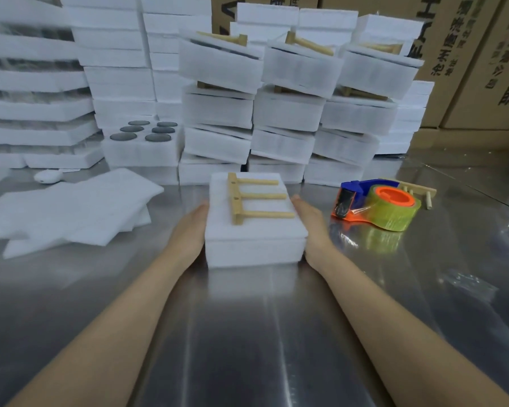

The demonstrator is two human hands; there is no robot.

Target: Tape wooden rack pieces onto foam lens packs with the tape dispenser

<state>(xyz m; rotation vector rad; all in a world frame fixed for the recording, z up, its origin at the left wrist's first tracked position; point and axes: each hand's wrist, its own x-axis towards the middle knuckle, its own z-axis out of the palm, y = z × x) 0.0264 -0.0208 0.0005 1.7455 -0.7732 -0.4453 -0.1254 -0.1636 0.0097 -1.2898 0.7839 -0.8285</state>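
Here, two hands [190, 230] [309, 226] flat against one foam pack [256, 248], one three-peg rack [236, 201] atop, one tape dispenser [376, 205] beside.

Your pack [254, 245] sat flat on the bench [247, 333], a white foam block in two layers. The rack [256, 198] lay on top of it: a wooden bar with three pegs pointing right. Your dispenser [373, 205], blue and orange with a clear roll, lay near its right side.
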